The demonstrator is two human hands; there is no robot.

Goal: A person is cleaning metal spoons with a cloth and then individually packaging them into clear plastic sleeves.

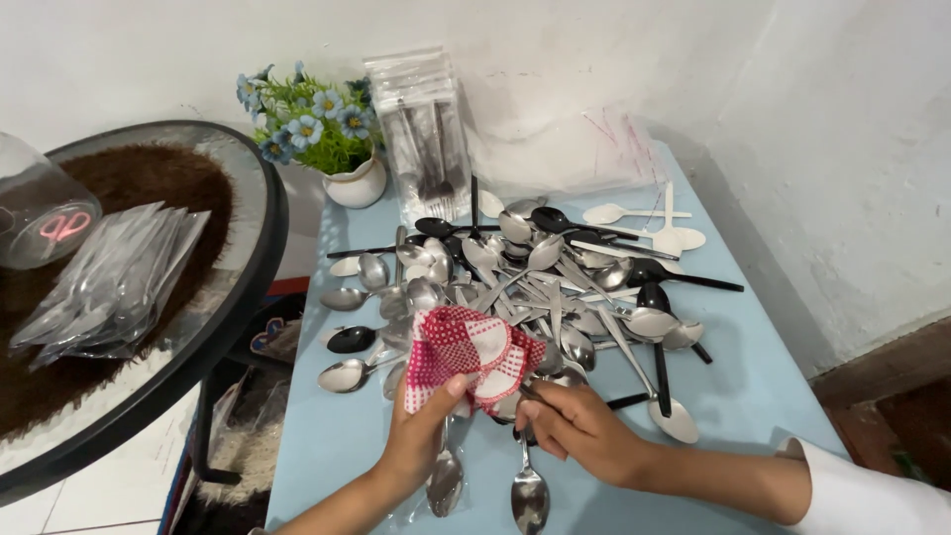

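Left hand (421, 436) grip holds checked cloth (468, 355); right hand (575, 428) pinches spoon (528, 485); cutlery heap (535, 287) crowds behind.

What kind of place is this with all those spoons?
Probably a room in a home used for cleaning and packing cutlery. A small blue table holds a pile of spoons, a flower pot stands against the white wall, and filled clear bags lie on a round glass table.

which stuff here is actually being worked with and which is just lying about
In use: left hand holding the red checked cloth; right hand at the spoon pile.

Lying about: flower pot, packed cutlery bags on the round glass table.
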